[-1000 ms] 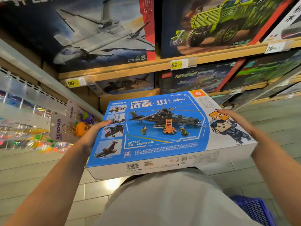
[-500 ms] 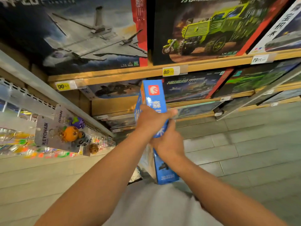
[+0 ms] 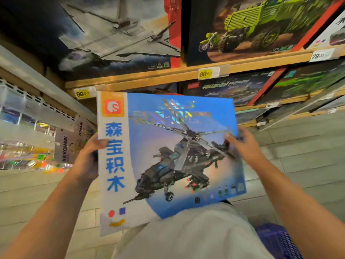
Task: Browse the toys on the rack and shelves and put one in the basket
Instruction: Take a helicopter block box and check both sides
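A large flat blue and white helicopter toy box (image 3: 168, 156) is held up in front of me, its front face with a black helicopter toward the camera. My left hand (image 3: 89, 156) grips its left edge, thumb on the white strip. My right hand (image 3: 242, 144) holds the right edge, fingers curled over the front. A blue plastic basket (image 3: 276, 240) shows at the lower right, partly hidden behind my grey shirt.
Wooden shelves (image 3: 168, 75) ahead carry big boxed sets: a grey jet box (image 3: 112, 34) and a green truck box (image 3: 261, 25), with yellow price tags (image 3: 205, 73). A rack (image 3: 28, 118) at left hangs keychain cards (image 3: 65, 148). Grey tiled floor lies below.
The box was turned from its back face, through edge-on, to its front face. My hands shifted from together on the edge to one on each side.
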